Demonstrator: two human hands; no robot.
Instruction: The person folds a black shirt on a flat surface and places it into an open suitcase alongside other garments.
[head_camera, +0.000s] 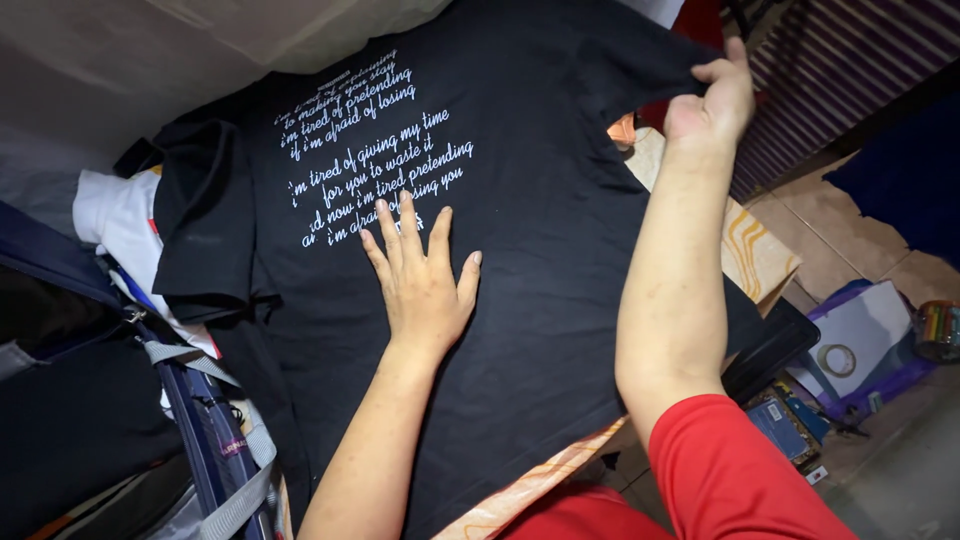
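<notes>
A black T-shirt (540, 230) with white cursive lettering lies spread flat across the middle of the head view. My left hand (422, 278) rests palm down on its chest, fingers apart, just below the lettering. My right hand (712, 98) reaches to the far right and pinches the edge of the shirt's right sleeve, lifting it slightly. The shirt's left sleeve (205, 225) is folded inward over the body. My right arm wears a red sleeve (740, 470).
A dark blue bag with grey straps (205, 420) sits at the left. White cloth (115, 215) lies under the shirt's left side. At right are a patterned orange board (755, 250), a tape roll (836, 359) on a purple box, and tiled floor.
</notes>
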